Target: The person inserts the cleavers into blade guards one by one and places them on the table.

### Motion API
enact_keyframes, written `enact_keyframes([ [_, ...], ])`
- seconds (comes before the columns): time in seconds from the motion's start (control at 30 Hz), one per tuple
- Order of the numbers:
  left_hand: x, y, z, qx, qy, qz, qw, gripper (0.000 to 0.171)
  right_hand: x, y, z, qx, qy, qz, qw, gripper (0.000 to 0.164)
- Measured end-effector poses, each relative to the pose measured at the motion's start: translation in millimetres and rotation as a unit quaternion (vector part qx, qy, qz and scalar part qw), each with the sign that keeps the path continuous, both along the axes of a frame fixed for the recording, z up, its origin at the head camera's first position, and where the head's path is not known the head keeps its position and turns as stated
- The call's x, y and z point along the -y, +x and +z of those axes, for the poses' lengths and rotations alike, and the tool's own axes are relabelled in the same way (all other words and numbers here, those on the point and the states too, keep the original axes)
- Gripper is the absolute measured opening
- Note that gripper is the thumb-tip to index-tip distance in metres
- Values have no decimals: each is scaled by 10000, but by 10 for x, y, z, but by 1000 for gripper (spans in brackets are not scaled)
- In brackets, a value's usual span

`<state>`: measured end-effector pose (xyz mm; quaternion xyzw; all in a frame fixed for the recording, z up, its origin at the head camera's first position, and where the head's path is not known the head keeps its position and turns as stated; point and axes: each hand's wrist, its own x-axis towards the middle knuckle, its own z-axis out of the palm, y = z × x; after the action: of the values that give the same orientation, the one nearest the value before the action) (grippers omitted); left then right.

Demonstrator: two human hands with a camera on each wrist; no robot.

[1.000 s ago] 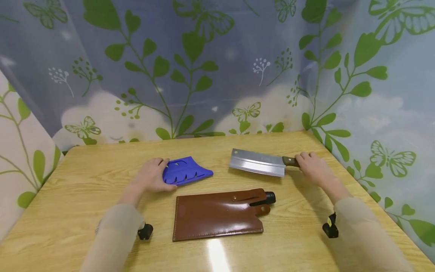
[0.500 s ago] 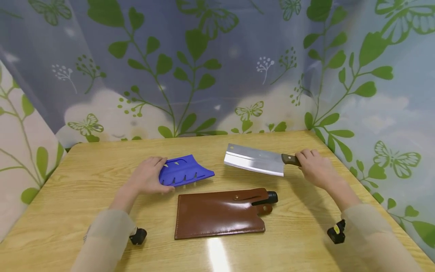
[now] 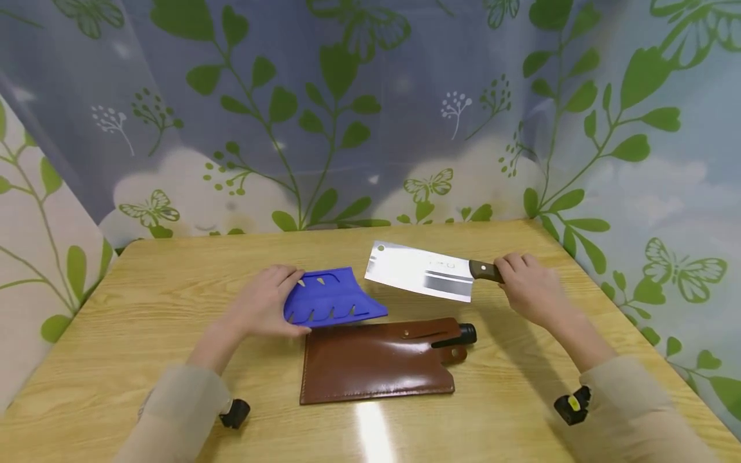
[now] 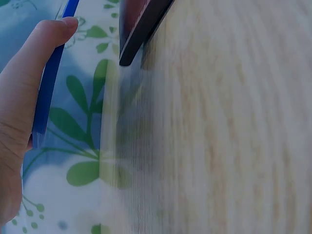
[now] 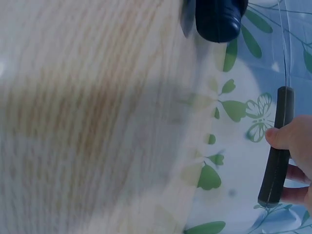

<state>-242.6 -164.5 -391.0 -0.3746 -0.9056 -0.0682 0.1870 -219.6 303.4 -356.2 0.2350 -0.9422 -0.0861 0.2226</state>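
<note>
My left hand holds a flat blue plastic blade guard by its left end, thumb along the near edge. Slots run along the guard, and its lower edge overlaps the top of the brown leather sheath in the head view. In the left wrist view, the guard appears edge-on, raised above the tabletop. My right hand grips the brown handle of a cleaver near its end. The broad shiny blade points left, lifted over the table. The right wrist view shows thumb and fingers pinching the handle.
The leather sheath lies flat on the wooden table, a black rounded handle sticking out of its right end. Patterned cloth with leaves and butterflies hangs behind and beside the table. A black wrist camera sits at the left cuff.
The blue guard has been raised and has moved right, toward the leather sheath. The cleaver has risen and moved left, its blade turning to catch more light. The sheath has stayed put.
</note>
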Motion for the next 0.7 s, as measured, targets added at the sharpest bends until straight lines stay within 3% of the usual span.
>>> enact_keyframes([
  [0.2,-40,50,-4,-209,57,-300,9993,105,40,-7,-68,-77,-95,-69,9999,39],
  [0.7,-38,89,-19,-391,-22,-379,9985,104,76,-22,-156,-465,-194,200,9985,40],
])
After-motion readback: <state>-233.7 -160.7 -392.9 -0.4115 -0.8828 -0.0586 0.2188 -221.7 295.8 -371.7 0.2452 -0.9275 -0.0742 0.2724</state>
